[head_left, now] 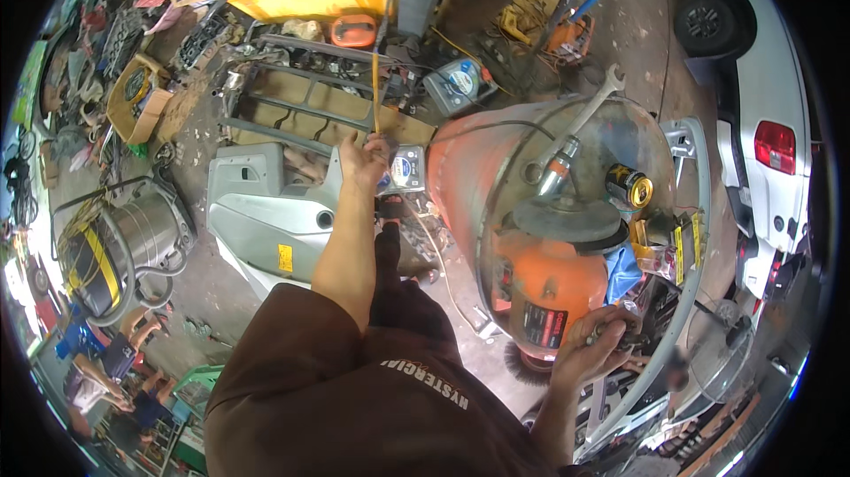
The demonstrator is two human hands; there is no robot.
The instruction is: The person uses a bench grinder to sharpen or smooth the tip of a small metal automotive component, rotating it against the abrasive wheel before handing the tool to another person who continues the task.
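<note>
In what seems a holding step, the left hand appears to pinch a yellow cord left of the orange drum, the right hand's fingers curl round a small metal piece near its lower edge, and moving either calls for firm grips.

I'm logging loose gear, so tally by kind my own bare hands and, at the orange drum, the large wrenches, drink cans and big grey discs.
Left hand and right hand: 2
Large wrench: 1
Drink can: 1
Big grey disc: 1
Total: 5
</note>
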